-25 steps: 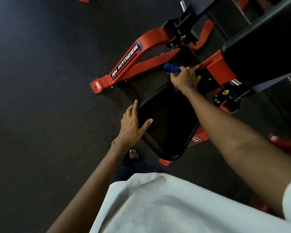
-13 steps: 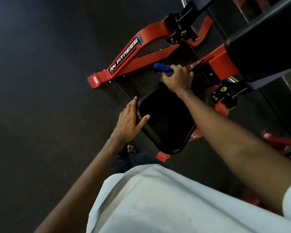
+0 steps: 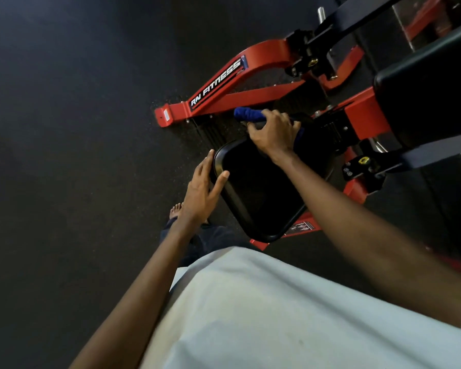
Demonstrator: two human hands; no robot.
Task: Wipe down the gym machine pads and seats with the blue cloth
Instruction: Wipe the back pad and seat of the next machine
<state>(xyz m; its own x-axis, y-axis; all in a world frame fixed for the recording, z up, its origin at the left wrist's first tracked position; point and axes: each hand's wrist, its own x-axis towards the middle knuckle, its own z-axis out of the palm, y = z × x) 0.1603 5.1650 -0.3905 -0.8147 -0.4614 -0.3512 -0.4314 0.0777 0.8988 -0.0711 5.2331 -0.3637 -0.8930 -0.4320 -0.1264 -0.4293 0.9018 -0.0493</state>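
Observation:
A black padded seat [image 3: 261,190] of a red gym machine lies below me at mid-frame. My right hand [image 3: 273,134] grips the bunched blue cloth [image 3: 248,115] at the seat's far edge, and the cloth sticks out to the left of my fingers. My left hand [image 3: 201,191] rests with straight fingers against the seat's left rim, thumb lying on the pad. A larger black back pad [image 3: 431,83] sits at the upper right.
The red frame arm marked RN FITNESS [image 3: 224,83] runs across the dark rubber floor [image 3: 64,129] beyond the seat. Black brackets and an adjustment knob [image 3: 363,161] stand right of the seat. My bare foot [image 3: 176,210] stands left of the seat's near end.
My right hand has slid the blue cloth left along the seat's far edge, so more cloth shows. My left hand stays on the seat's left rim. The view has shifted slightly.

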